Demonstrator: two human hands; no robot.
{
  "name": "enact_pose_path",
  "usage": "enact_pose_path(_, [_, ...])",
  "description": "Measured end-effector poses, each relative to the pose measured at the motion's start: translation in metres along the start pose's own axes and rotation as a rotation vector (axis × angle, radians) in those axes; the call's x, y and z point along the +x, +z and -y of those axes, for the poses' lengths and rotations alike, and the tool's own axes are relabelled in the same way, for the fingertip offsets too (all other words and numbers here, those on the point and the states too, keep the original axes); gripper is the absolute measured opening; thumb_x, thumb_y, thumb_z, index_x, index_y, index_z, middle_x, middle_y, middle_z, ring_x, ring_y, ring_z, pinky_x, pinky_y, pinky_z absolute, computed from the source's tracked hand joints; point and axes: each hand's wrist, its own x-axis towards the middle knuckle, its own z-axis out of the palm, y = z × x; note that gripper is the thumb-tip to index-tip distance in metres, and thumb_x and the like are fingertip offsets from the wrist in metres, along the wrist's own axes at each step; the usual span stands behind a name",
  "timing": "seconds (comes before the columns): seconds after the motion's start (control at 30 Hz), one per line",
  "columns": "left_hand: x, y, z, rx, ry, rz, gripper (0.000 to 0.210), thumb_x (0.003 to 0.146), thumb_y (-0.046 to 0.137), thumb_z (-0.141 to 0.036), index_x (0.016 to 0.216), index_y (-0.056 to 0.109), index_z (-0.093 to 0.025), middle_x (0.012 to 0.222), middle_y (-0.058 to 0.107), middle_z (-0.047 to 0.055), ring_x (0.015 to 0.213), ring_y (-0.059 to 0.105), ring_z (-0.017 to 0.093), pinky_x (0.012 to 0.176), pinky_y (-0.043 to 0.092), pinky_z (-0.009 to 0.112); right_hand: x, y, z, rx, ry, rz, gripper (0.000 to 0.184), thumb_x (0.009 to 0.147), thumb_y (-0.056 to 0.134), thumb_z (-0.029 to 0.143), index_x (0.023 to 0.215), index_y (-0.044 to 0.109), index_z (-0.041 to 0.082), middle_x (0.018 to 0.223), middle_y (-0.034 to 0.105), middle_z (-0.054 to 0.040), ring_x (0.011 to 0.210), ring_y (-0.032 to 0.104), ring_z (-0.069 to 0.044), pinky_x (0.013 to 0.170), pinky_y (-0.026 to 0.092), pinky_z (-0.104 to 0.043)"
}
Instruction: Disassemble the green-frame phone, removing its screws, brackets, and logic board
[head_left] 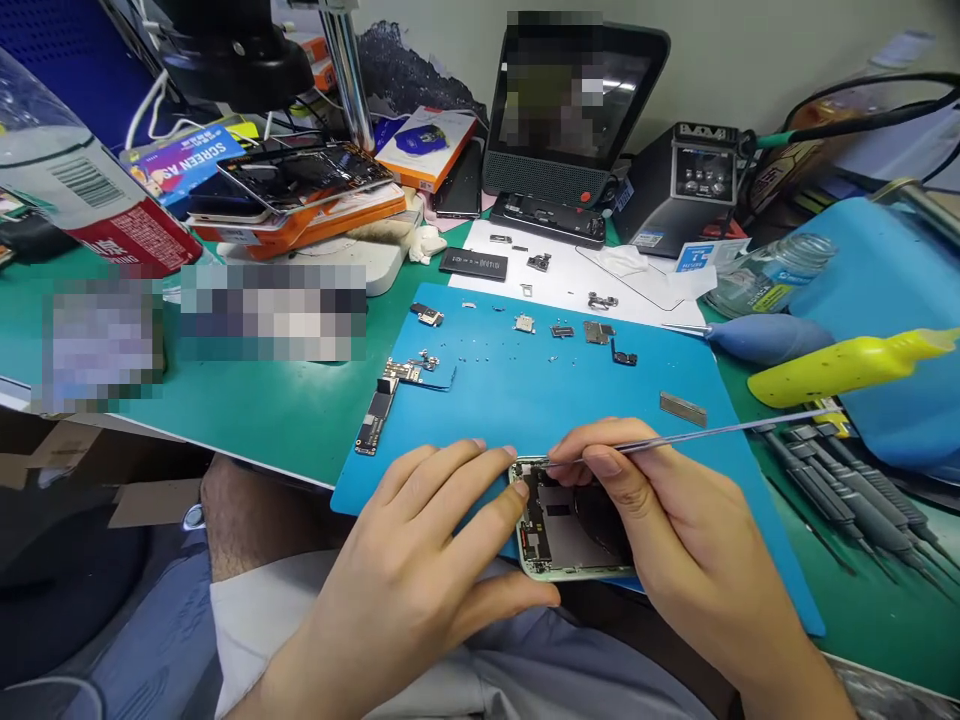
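An opened phone housing [566,552] with a pale green rim lies at the near edge of the blue mat. Dark parts and a black round coil show inside it. My left hand [427,565] steadies it, fingertips on the far left corner and the thumb along the near side. Pinched in my right hand [667,520] are thin metal tweezers [705,434]. Their tips reach the housing's far rim, close to my left fingertips; whether they grip anything is too small to tell. The right hand covers the housing's right end.
On the blue mat [510,400] lie a logic board [376,415], several small phone parts and tiny screws. A battery [474,264] rests on white paper behind. Screwdrivers [855,490], a yellow bottle [840,368] and a blue air blower [772,340] are at right; a plastic bottle [90,190] leans left.
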Motion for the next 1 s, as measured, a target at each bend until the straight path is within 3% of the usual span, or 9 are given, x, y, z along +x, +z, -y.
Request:
enact_pose_path(0.57, [0.002, 0.001, -0.001, 0.027, -0.006, -0.016, 0.044, 0.121, 0.061, -0.054, 0.132, 0.075, -0.014, 0.139, 0.085, 0.013, 0.130, 0.074, 0.030, 0.112, 0.050, 0.043, 0.000, -0.002, -0.001, -0.061, -0.067, 0.030, 0.020, 0.123, 0.055, 0.029, 0.118, 0.074, 0.034, 0.106, 0.081, 0.0075, 0.096, 0.080, -0.006, 0.088, 0.059, -0.013])
enact_pose_path(0.8, [0.001, 0.001, 0.000, 0.017, -0.016, -0.004, 0.044, 0.121, 0.060, -0.055, 0.132, 0.075, -0.015, 0.141, 0.085, 0.012, 0.133, 0.073, 0.030, 0.113, 0.051, 0.043, 0.014, -0.008, 0.005, 0.006, 0.072, 0.118, 0.031, 0.124, 0.055, 0.044, 0.108, 0.078, 0.032, 0.098, 0.081, 0.0063, 0.083, 0.076, -0.009, 0.076, 0.058, -0.016])
enact_pose_path(1.0, [0.000, 0.000, 0.000, 0.012, -0.019, 0.007, 0.047, 0.119, 0.061, -0.058, 0.132, 0.075, -0.015, 0.143, 0.084, 0.012, 0.134, 0.073, 0.030, 0.114, 0.049, 0.044, 0.029, -0.014, 0.009, -0.011, 0.074, 0.208, 0.041, 0.123, 0.052, 0.053, 0.099, 0.075, 0.028, 0.091, 0.078, 0.0017, 0.080, 0.074, -0.013, 0.073, 0.058, -0.022])
